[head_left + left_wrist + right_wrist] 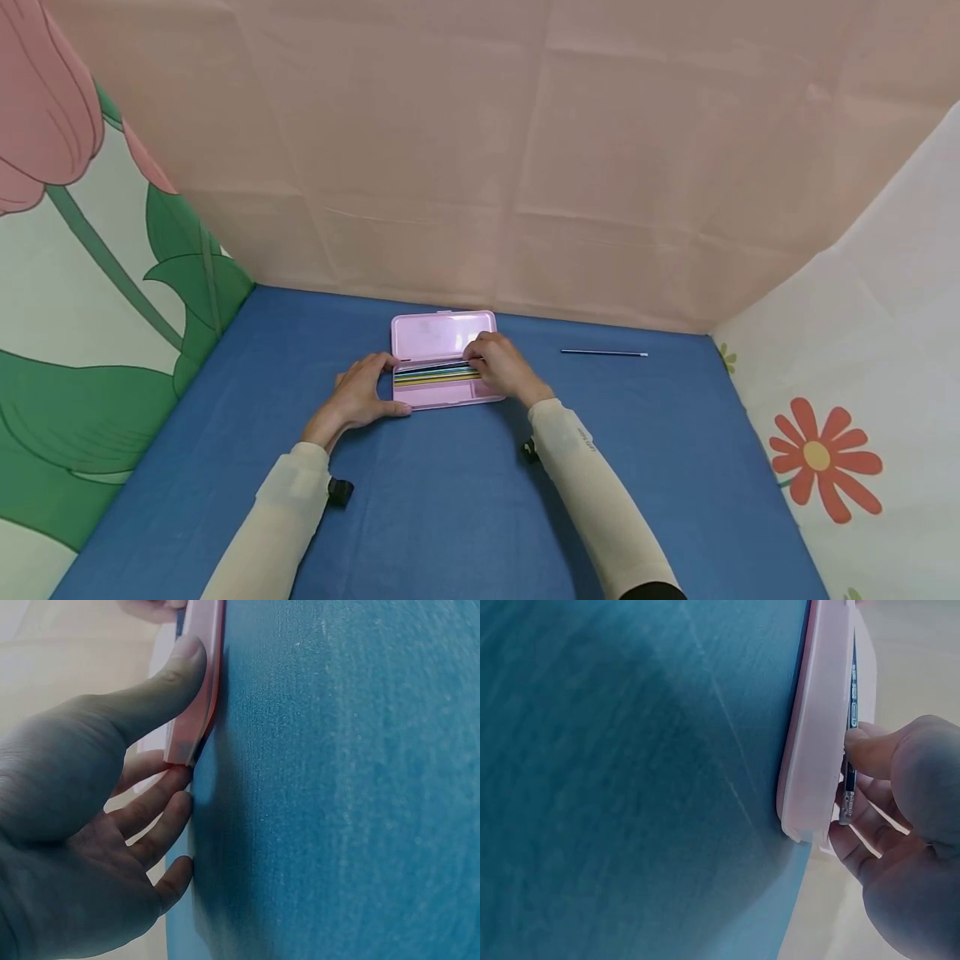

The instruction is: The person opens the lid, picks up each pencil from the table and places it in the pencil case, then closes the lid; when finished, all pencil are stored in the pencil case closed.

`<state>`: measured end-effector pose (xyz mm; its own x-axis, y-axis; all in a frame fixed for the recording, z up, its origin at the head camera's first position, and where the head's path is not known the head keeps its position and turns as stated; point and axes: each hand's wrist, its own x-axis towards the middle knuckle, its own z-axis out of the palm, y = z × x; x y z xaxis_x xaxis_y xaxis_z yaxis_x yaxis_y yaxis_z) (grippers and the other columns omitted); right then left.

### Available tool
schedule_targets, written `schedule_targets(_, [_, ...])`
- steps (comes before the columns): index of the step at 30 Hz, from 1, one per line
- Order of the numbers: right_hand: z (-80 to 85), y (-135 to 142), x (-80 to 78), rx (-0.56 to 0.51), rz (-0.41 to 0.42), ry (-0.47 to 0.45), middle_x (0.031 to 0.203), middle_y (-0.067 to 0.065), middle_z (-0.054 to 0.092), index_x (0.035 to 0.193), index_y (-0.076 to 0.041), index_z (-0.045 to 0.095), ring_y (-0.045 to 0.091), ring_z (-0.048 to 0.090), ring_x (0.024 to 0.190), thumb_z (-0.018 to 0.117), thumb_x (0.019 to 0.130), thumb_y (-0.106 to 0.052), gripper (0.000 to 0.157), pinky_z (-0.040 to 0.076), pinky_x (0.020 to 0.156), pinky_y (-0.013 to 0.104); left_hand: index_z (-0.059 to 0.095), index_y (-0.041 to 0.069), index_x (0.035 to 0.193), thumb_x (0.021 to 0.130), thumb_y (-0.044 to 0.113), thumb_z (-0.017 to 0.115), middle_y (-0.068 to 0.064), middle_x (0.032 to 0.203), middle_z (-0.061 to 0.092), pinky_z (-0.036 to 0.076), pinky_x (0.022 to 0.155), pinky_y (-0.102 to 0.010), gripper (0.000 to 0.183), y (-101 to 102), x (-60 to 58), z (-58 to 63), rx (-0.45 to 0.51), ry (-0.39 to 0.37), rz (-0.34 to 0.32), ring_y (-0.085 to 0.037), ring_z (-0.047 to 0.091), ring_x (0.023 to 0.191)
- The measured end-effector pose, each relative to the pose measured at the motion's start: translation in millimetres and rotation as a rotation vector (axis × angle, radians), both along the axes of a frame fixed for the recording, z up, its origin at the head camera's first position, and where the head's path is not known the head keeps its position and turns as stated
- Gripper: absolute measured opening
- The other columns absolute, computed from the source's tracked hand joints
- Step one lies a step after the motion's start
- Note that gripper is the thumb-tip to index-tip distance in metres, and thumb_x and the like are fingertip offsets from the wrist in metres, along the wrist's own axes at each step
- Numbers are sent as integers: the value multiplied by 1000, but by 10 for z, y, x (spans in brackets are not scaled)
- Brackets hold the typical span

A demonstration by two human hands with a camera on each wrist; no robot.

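Observation:
An open pink pencil case point(429, 398) lies on the blue table, its lid tipped back toward the wall. Several pencils point(431, 377), yellow and dark ones among them, lie lengthwise inside. My left hand point(362, 392) holds the case by its left end, thumb at the near side and fingertips round the end. Over the right part of the case, my right hand point(497, 362) pinches a dark pencil point(850, 796) near its metal-banded end, between thumb and fingers. In the right wrist view this pencil runs along the case's rim.
Another dark pencil point(603, 352) lies on the blue tablecloth point(442, 500), to the right of the case. A beige wall point(495, 167) rises behind the table. Flower-printed panels point(900, 350) stand at both sides.

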<state>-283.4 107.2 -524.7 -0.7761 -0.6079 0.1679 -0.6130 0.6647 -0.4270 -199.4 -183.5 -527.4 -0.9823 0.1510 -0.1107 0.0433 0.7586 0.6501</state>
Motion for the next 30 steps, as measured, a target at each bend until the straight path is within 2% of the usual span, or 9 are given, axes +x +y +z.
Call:
schedule_targets(13, [-36, 6, -15, -4, 4, 17, 110, 12, 79, 114, -4, 85, 28, 71, 108, 73, 106, 0, 15, 60, 104, 47, 59, 5, 153, 89, 34, 100, -26, 161, 59, 28, 126, -75, 81, -7, 5, 8, 11, 9, -6, -50, 50, 151])
schedule_targets(20, [-48, 23, -35, -20, 29, 9, 109, 13, 79, 112, -4, 87, 31, 70, 108, 73, 105, 1, 16, 59, 103, 51, 58, 5, 153, 89, 35, 99, -26, 161, 59, 28, 126, -75, 82, -4, 10, 12, 12, 3, -3, -50, 50, 151])
schedule_targets(21, [-148, 51, -114, -24, 39, 19, 110, 11, 79, 113, -5, 87, 29, 70, 109, 72, 107, -3, 16, 58, 104, 48, 58, 5, 153, 89, 35, 99, -26, 161, 59, 28, 126, -75, 82, -4, 9, 8, 11, 3, -3, -50, 50, 151])
schedule_targets(25, [-149, 58, -109, -31, 44, 18, 111, 12, 79, 114, -4, 88, 28, 69, 108, 72, 106, -2, 18, 59, 103, 49, 58, 5, 154, 89, 37, 99, -26, 161, 59, 28, 125, -75, 83, -3, 8, 0, 10, 1, -7, -50, 50, 150])
schedule_targets(26, [-232, 85, -170, -33, 54, 34, 111, 9, 79, 114, -6, 89, 26, 69, 108, 72, 108, -6, 18, 59, 104, 46, 58, 5, 153, 89, 37, 99, -26, 161, 59, 28, 126, -75, 83, -1, 7, -2, 10, 2, -8, -50, 50, 150])
schedule_targets(27, [-229, 85, -166, -34, 56, 37, 110, 10, 79, 113, -6, 89, 26, 69, 108, 72, 107, -6, 18, 59, 103, 46, 58, 5, 153, 89, 37, 99, -26, 161, 59, 28, 125, -75, 83, -1, 6, -4, 10, 2, -9, -50, 50, 150])
schedule_targets(28, [-130, 59, -89, -33, 50, 27, 109, 12, 79, 112, -4, 88, 28, 70, 107, 73, 105, -2, 17, 59, 102, 50, 58, 5, 153, 89, 37, 99, -26, 160, 59, 28, 125, -75, 83, -1, 6, -5, 11, 3, -9, -50, 50, 150])
schedule_targets(30, [-120, 56, -78, -33, 50, 24, 109, 12, 79, 112, -4, 88, 29, 70, 106, 73, 105, -3, 17, 59, 101, 50, 58, 6, 153, 89, 36, 100, -26, 160, 60, 28, 125, -75, 82, -5, 6, -6, 11, 4, -10, -50, 51, 150])
